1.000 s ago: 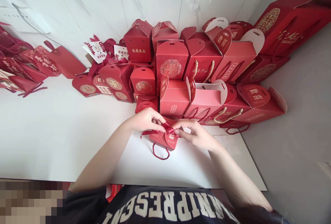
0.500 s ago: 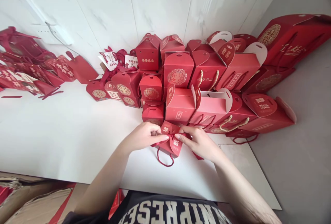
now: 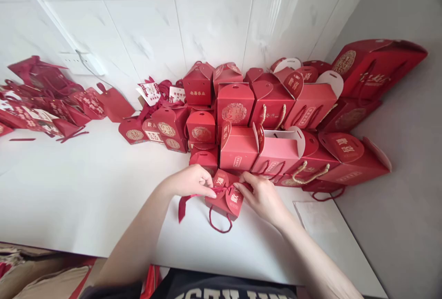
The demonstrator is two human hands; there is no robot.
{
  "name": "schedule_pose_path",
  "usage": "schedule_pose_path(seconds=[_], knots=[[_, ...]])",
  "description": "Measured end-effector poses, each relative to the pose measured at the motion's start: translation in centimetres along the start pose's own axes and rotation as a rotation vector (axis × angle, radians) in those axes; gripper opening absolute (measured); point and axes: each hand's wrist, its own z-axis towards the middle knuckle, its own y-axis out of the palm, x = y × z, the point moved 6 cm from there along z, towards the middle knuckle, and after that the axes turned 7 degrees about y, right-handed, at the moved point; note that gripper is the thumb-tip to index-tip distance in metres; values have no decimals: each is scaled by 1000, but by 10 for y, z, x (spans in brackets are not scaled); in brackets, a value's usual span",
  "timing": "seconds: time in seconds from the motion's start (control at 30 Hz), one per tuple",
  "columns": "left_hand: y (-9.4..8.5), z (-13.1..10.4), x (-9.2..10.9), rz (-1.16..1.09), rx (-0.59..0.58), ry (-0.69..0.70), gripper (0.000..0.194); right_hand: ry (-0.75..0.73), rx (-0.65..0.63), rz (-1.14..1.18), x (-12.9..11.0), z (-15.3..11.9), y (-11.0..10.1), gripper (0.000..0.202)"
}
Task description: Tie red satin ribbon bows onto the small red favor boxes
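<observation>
Left hand point(image 3: 194, 180): thumb and forefinger pinch the red ribbon point(image 3: 182, 209) on the left side of the small box point(image 3: 226, 209); one tail hangs beyond the fingers, over the table point(image 3: 86, 197). Right hand point(image 3: 264, 197): thumb and fingertips pinch the ribbon close to the middle of the box top, on the right side. What lies under its palm cannot be told.

Box: on the table, between the hands, set at an angle, rounded flaps folded over the top. The ribbon crosses the flaps. A cord handle point(image 3: 221, 231) loops out from the near side onto the table.

Surroundings: stacked boxes point(image 3: 238, 144) stand just behind the box, some with rope handles. Large box point(image 3: 376, 66) at far right, on top of another, near the grey wall point(image 3: 397, 128). White tags point(image 3: 151, 92) left of the stack. Red bags point(image 3: 119, 104) farther left. Pale sheet point(image 3: 316, 218) flat on the table, right of the right hand. Socket point(image 3: 83, 63) on the tiled wall point(image 3: 214, 22).
</observation>
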Motion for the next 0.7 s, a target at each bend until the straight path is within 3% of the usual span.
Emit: schedule_pose_path(seconds=[0.1,0.23,0.33,0.53,0.7], knots=[[-3,1,-3,-21,-104,19,32,29,26,-7,4,0,0,18],[-9,2,-4,-67,-152,63,33,48,61,8,9,0,1,17],[-7,1,4,-103,-172,177,29,38,72,31,10,1,1,16],[1,16,20,-199,31,499,20,36,78,97,9,2,1,15],[11,35,16,-161,154,443,19,46,81,117,14,1,4,15]])
